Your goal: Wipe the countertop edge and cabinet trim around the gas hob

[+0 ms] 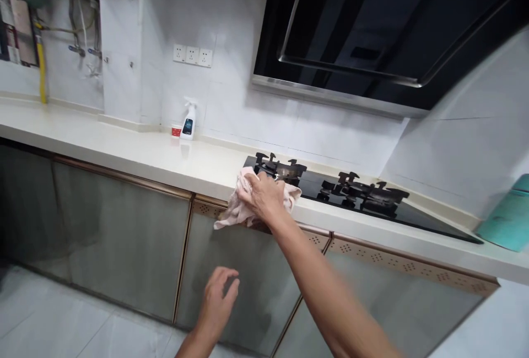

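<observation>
A pale pink cloth (235,209) is bunched under my right hand (266,195), which grips it at the front left corner of the black gas stove (318,184). Part of the cloth drapes over the counter's front edge. My left hand (219,294) hangs in front of the cabinet doors, holding nothing, with thumb and fingers apart. Black pan supports and burners (382,198) stand on the stove's glass top, just beyond and to the right of the cloth.
A white spray bottle (188,121) and a small red-and-white cup (176,130) stand against the wall on the pale counter (124,148). Above the stove hangs a black range hood (347,33). At the far right sits a turquoise container (506,217). Cabinet doors (124,237) lie below.
</observation>
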### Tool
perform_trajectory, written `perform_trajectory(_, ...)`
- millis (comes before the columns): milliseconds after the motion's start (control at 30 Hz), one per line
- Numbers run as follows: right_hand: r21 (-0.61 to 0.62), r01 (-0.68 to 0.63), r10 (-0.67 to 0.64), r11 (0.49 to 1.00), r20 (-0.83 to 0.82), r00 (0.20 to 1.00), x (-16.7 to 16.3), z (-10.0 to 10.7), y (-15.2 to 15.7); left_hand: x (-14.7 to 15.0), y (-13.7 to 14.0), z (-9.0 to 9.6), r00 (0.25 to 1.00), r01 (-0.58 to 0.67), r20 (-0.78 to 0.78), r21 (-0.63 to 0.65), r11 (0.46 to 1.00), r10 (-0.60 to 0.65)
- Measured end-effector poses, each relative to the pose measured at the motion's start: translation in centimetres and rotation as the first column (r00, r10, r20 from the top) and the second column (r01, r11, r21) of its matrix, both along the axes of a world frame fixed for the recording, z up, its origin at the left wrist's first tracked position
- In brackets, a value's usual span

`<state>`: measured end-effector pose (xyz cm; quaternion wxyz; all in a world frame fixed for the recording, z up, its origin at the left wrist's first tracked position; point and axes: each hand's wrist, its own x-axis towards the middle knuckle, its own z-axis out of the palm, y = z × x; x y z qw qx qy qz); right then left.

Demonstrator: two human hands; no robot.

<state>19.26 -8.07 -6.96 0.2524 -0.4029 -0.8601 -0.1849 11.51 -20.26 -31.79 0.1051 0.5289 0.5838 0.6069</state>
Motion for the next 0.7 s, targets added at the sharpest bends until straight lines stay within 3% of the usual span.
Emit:
perform_trajectory(67,-0.029,-0.034,0.036,0.999,0.099,0.994,0.1,0.4,0.2,-1.1,0.4,3.5,0.987,-0.138,-0.048,0.208,0.968,0.151)
perform_trajectory(167,-0.053,-0.062,0.069,0.997,0.152,0.986,0.8,1.1,0.6,-3.6,2.7,10.8,0.912,-0.285,-0.13,0.478,0.831,0.388)
perform_trajectory(233,-0.05,-0.056,0.062,0.997,0.136,0.989,0.9,1.2,0.7,-5.4,4.9,15.5,0.854,-0.298,-0.213,0.546,0.783,0.474)
perform_trajectory(300,-0.024,-0.067,0.069,0.997,0.107,0.992,0.7,1.0,0.7,-6.9,7.1,18.6,0.795,-0.303,-0.323,0.522,0.797,0.514)
perform_trajectory(367,0.011,-0.085,0.084,0.996,0.085,0.993,0.6,0.8,0.6,-8.0,8.7,19.9,0.723,-0.298,-0.471,0.449,0.843,0.506)
perform_trajectory(500,0.007,-0.117,0.117,0.993,0.063,0.991,1.0,0.6,0.4,-9.9,9.6,19.1,0.583,-0.262,-0.657,0.404,0.877,0.477)
perform_trajectory(700,-0.006,-0.162,0.162,0.987,0.037,0.986,5.9,0.6,1.6,-11.3,9.1,19.0,0.543,-0.184,-0.716,0.408,0.894,0.439)
